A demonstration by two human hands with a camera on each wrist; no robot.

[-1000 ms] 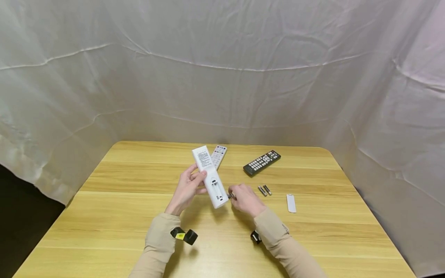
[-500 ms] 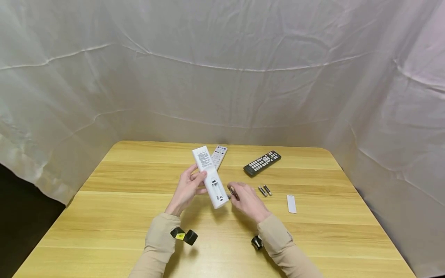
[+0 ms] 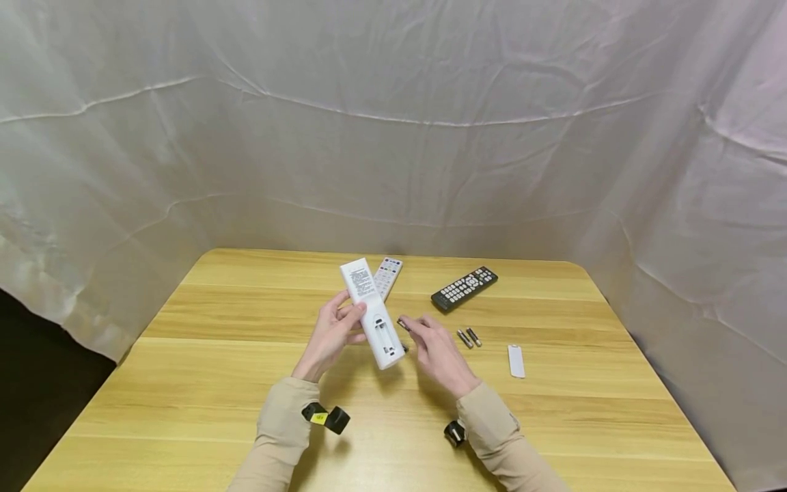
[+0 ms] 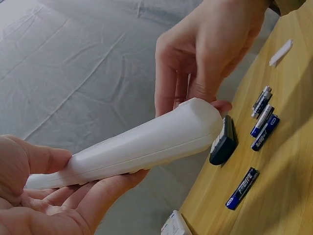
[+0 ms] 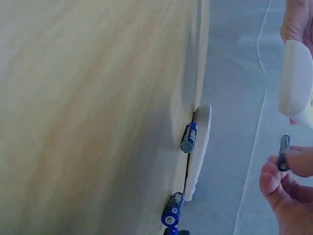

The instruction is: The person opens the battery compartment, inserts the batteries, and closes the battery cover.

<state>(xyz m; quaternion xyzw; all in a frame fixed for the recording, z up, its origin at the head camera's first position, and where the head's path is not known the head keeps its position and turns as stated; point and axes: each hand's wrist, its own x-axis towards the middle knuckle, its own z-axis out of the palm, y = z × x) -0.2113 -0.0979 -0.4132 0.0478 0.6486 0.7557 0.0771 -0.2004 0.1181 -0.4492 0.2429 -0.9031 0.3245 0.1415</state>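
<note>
My left hand grips a white remote control above the table, its back turned up. Its battery compartment is uncovered and metal contacts show inside; I see no battery in it. My right hand, just right of the remote's lower end, pinches a battery between thumb and fingers. The left wrist view has the remote side-on and hides that battery. One loose battery lies on the table, partly covered by the remote in the head view.
Two batteries lie side by side right of my right hand, then a white battery cover. Farther back are a black remote and another white remote, partly behind the held one. Grey cloth hangs behind the wooden table.
My right hand has risen from the tabletop with the battery and moved slightly forward; the battery now shows at its fingertips. My left hand and the white remote stay in place.
</note>
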